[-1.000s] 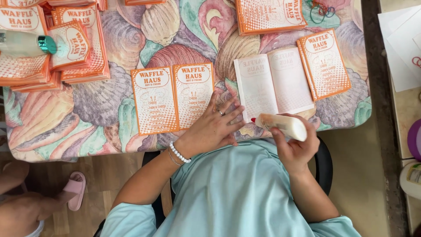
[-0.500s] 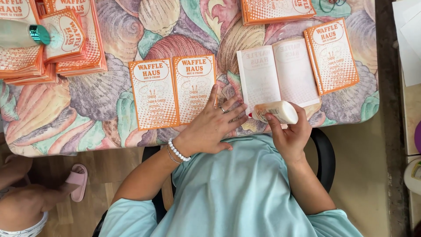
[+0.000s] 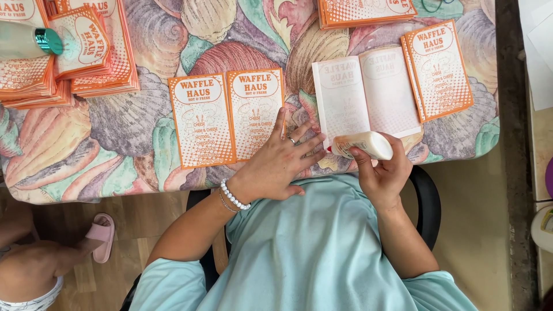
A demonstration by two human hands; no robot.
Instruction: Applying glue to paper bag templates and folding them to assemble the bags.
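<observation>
White glue bottle [image 3: 363, 144] clenched in right hand [image 3: 383, 175]; left hand [image 3: 279, 164] fingers spread flat on orange card [image 3: 256, 112].

Bright, even daylight, soft faint shadows, sharp focus throughout (slight wide-angle bowing toward the edges), no glare.

Glue bottle [image 3: 363, 145]: now tipped level, nozzle at the open card's [image 3: 368, 95] lower edge.
Right hand [image 3: 383, 173]: shifted slightly left.
</observation>
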